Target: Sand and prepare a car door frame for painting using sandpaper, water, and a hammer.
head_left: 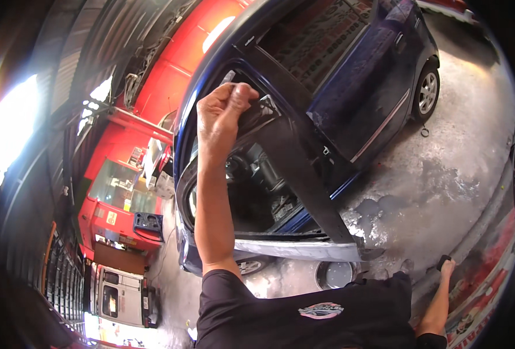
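A dark blue car (pixel 362 87) stands before me with its near door (pixel 289 251) swung open; the door has a black window frame and a dull, greyish edge. My left hand (pixel 225 113) is raised in front of the upper corner of the door frame, its fingers curled closed. Whatever they hold, if anything, is hidden; a small pale piece (pixel 228 76) shows just beyond the knuckles. Low at the right, my right hand (pixel 448 267) grips a small black block (pixel 442 263), held away from the car. A round bucket (pixel 335 273) sits on the floor below the door.
Wet patches (pixel 379 212) mark the concrete floor beside the car. A loose door panel (pixel 147 224) leans by the red wall (pixel 97 212) at the left. Farther off stands a white vehicle (pixel 121 295). Red and white printed sheeting (pixel 490 273) lies along the right side.
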### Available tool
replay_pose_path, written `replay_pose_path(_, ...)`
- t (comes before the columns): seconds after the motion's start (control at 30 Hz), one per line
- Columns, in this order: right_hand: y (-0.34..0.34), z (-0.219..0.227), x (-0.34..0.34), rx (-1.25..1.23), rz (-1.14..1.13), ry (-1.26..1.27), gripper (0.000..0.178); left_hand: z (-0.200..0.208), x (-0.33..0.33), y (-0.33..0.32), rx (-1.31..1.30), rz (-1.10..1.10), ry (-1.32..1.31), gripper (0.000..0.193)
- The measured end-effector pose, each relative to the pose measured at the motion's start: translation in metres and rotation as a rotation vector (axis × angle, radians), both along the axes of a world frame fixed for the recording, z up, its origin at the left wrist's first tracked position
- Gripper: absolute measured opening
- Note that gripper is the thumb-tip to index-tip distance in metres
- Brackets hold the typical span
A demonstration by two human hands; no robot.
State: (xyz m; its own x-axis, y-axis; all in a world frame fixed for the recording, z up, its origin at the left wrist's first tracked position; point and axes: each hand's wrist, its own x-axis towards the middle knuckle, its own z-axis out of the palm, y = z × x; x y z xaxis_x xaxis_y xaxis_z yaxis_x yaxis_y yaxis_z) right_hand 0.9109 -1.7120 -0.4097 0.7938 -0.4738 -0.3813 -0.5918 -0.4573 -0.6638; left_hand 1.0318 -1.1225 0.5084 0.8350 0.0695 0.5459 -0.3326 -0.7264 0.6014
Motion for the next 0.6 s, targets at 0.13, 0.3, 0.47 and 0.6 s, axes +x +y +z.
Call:
replay_pose_path(0.13,0.054,0.041,0.022,0.141,0.093,-0.026,0.037,0.000,-0.010,-0.006,0.206,0.019,0.080,0.034)
replay_pose_path(0.3,0.076,0.131,0.055,0.408,-0.076,-0.043,0.040,0.002,-0.005,-0.024,0.233,-0.039,0.173,0.037)
replay_pose_path(0.47,0.095,0.159,0.101,0.493,-0.077,-0.080,0.035,0.002,-0.010,-0.014,0.297,-0.037,0.126,0.037)
replay_pose_path(0.6,0.103,0.089,0.141,0.438,-0.024,-0.104,0.030,0.004,0.002,-0.012,0.308,0.059,0.187,0.049)
